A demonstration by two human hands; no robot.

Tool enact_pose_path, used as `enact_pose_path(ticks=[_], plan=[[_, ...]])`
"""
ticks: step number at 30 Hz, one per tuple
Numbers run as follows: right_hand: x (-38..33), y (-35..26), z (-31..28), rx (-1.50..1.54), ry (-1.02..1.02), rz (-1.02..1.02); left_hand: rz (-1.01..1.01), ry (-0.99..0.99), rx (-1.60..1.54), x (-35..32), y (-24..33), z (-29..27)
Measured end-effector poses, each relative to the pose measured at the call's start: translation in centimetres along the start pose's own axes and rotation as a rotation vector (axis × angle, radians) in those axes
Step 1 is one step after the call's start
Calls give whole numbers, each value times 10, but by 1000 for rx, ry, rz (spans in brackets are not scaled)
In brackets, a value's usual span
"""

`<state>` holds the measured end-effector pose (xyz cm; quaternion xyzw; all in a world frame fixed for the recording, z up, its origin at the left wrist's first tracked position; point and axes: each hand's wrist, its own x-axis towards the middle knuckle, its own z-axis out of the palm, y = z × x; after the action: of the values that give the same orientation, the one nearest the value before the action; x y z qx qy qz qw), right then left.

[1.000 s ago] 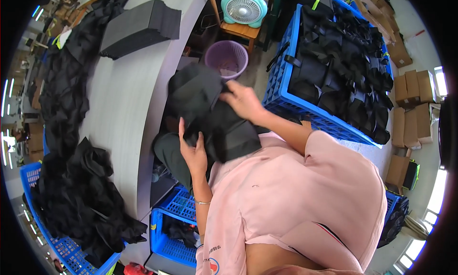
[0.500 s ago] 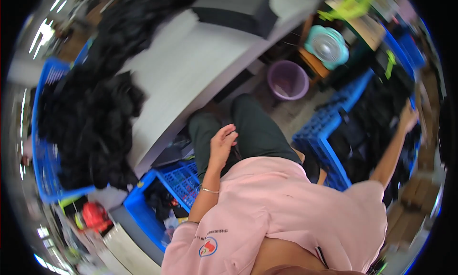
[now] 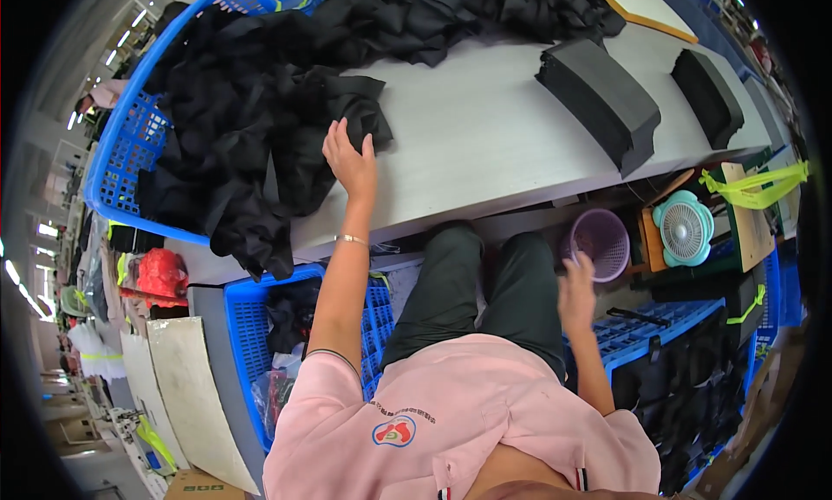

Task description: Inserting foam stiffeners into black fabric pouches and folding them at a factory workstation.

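My left hand reaches over the table at the right edge of a big heap of black fabric pieces. Its fingers are stretched out and apart; whether they touch the cloth I cannot tell. The heap spills out of a blue plastic basket and along the back of the table. My right hand is raised beside my right thigh, in front of a purple bin. Motion smears its fingers, and nothing shows clearly in it. Two neat stacks of black cut pieces, a larger one and a smaller one, stand toward the table's right.
A turquoise fan sits on a wooden stool right of the bin. A blue crate filled with black items stands at my right. Another blue basket is by my left side. A red bag lies farther left.
My view has turned left toward the table. My left hand has gone from my lap to the fabric heap. My right hand has come away from the right-hand crate toward my thigh.
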<state>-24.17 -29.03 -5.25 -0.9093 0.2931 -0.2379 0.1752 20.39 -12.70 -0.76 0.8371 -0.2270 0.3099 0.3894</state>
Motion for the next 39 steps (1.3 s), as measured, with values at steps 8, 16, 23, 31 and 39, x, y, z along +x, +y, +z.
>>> enact_pose_path(ticks=[8, 16, 23, 31, 39], plan=[[69, -110, 45, 204, -1, -456, -226, -347, -200, -37, -3, 10], [158, -146, 69, 186, 89, -537, -441, -492, -579, -105, 64, -39], [145, -116, 102, 174, 105, -492, -327, -482, -503, -86, 107, -53], [129, -127, 82, 227, -20, -505, 107, -406, -379, -68, 88, 1], [123, -138, 25, 605, -263, -345, 151, -381, -521, -79, 161, -67]])
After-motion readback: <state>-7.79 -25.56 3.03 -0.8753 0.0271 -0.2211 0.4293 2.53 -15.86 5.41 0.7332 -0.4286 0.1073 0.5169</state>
